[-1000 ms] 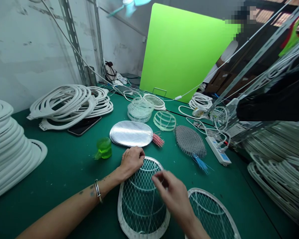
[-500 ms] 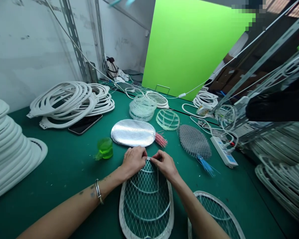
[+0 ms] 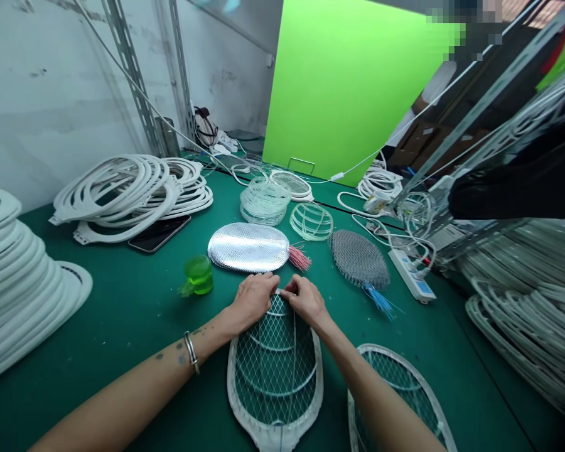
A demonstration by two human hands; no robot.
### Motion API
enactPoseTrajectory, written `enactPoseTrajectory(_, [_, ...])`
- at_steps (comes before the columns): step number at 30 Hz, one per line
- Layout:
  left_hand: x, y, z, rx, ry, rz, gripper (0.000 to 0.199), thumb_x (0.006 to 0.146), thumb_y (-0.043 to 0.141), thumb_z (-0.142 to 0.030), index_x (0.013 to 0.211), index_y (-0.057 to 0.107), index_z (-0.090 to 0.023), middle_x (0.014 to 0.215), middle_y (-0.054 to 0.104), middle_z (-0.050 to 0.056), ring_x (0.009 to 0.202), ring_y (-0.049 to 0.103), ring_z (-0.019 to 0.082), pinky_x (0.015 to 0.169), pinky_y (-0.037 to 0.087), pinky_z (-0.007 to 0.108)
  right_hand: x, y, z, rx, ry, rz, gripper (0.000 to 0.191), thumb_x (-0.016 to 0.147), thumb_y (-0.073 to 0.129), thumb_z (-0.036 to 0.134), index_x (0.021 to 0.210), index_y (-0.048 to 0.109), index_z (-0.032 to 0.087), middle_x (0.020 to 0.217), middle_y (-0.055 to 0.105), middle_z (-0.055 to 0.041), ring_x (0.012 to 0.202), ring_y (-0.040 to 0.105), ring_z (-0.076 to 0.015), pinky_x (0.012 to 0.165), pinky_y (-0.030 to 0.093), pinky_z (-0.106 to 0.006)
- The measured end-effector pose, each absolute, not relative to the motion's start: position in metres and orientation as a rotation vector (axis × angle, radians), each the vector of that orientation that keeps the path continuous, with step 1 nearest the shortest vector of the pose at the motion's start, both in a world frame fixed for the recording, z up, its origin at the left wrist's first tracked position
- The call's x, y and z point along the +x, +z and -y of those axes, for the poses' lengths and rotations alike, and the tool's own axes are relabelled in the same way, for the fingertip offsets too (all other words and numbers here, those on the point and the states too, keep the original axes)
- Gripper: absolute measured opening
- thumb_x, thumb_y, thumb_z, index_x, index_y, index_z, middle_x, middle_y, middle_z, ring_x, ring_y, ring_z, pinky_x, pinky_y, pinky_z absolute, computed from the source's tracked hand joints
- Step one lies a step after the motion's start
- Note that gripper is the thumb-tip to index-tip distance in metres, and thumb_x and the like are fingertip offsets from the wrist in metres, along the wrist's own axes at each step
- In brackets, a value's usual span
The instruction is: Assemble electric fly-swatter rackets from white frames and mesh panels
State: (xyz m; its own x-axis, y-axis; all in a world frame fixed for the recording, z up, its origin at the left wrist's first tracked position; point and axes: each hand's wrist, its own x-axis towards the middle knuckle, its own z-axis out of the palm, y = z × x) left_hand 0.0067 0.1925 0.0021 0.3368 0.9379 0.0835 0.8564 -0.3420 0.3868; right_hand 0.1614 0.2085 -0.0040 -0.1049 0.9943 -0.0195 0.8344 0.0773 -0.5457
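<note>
An oval racket frame [image 3: 232, 384] with diamond metal mesh and curved ribs lies in front of me, its narrow neck toward me. At its far end my left hand [image 3: 255, 297] pinches the rim with bent fingers. My right hand [image 3: 307, 297] is closed in a pinch on the same end, a small gap from the left. My fingertips hide part of that rim. Beyond my hands lie a stack of silvery mesh sheets [image 3: 245, 248] and a bundle of red wires [image 3: 300, 257]. A second meshed racket frame [image 3: 421, 383] is partly behind my right forearm.
White frames stand stacked [image 3: 23, 295] at left, with loose frames [image 3: 117, 194] over a phone [image 3: 160, 233]. A green tape dispenser [image 3: 198, 275], dark mesh sheets [image 3: 360, 257], blue wires [image 3: 379, 301], clear ribbed rings [image 3: 265, 201] and a power strip [image 3: 412, 276] are around. A green board [image 3: 353, 88] stands behind.
The view has shifted slightly, and the racket frame's neck now shows at the bottom. Both hands stay at the rim's far end, with small finger movements.
</note>
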Motion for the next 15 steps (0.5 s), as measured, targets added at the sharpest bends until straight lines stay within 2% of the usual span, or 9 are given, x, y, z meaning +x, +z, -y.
enactPoseTrajectory(3, [-0.001,0.013,-0.187,2.287,0.501,-1.602,0.013,0.091,0.050,-0.016,0.095,0.062,-0.019,0.092,0.063,0.004,0.081,0.061,0.018,0.071,0.044,0.028,0.176,0.007,-0.191,-1.763,0.542,1.905,0.020,0.081,0.071,0.036,0.089,0.061,0.020,0.090,0.064,-0.0040,0.082,0.059,-0.0196,0.068,0.044,-0.029])
enactPoseTrajectory(6, [-0.018,0.028,-0.159,2.262,0.595,-1.496,0.020,0.096,0.052,-0.028,0.111,0.060,-0.020,0.109,0.062,0.005,0.093,0.061,0.017,0.080,0.046,0.028,0.199,0.021,-0.136,-1.715,0.479,1.827,0.027,0.092,0.056,0.041,0.107,0.059,0.019,0.105,0.063,-0.0082,0.091,0.058,-0.0210,0.076,0.047,-0.033])
enactPoseTrajectory(8, [-0.031,0.034,-0.129,2.286,0.628,-1.226,0.016,0.095,0.054,-0.032,0.104,0.063,-0.021,0.102,0.064,0.002,0.094,0.060,0.015,0.082,0.046,0.027,0.211,0.027,-0.083,-1.622,0.476,1.873,0.020,0.094,0.055,0.038,0.104,0.061,0.022,0.102,0.065,-0.0065,0.091,0.059,-0.0202,0.077,0.048,-0.033])
enactPoseTrajectory(10, [-0.042,0.034,-0.095,2.312,0.574,-0.930,0.012,0.093,0.060,-0.031,0.098,0.065,-0.022,0.098,0.065,0.001,0.095,0.059,0.015,0.081,0.046,0.027,0.215,0.029,-0.031,-1.357,0.449,2.049,0.011,0.094,0.058,0.027,0.102,0.063,0.022,0.095,0.068,-0.0045,0.090,0.061,-0.0188,0.077,0.048,-0.032])
enactPoseTrajectory(12, [-0.047,0.026,-0.066,2.372,0.498,-0.775,0.014,0.090,0.063,-0.029,0.102,0.065,-0.022,0.103,0.065,0.002,0.098,0.058,0.017,0.082,0.046,0.029,0.211,0.025,0.010,-1.220,0.410,2.191,0.014,0.092,0.061,0.020,0.105,0.065,0.023,0.096,0.070,-0.0022,0.089,0.062,-0.0180,0.076,0.047,-0.032])
enactPoseTrajectory(15, [-0.045,0.006,-0.039,2.502,0.460,-0.715,0.015,0.093,0.058,-0.022,0.107,0.064,-0.020,0.105,0.066,0.004,0.096,0.058,0.018,0.082,0.048,0.031,0.199,0.011,0.041,-1.158,0.307,2.354,0.024,0.094,0.058,0.020,0.118,0.063,0.023,0.107,0.071,-0.0015,0.091,0.062,-0.0191,0.076,0.045,-0.034])
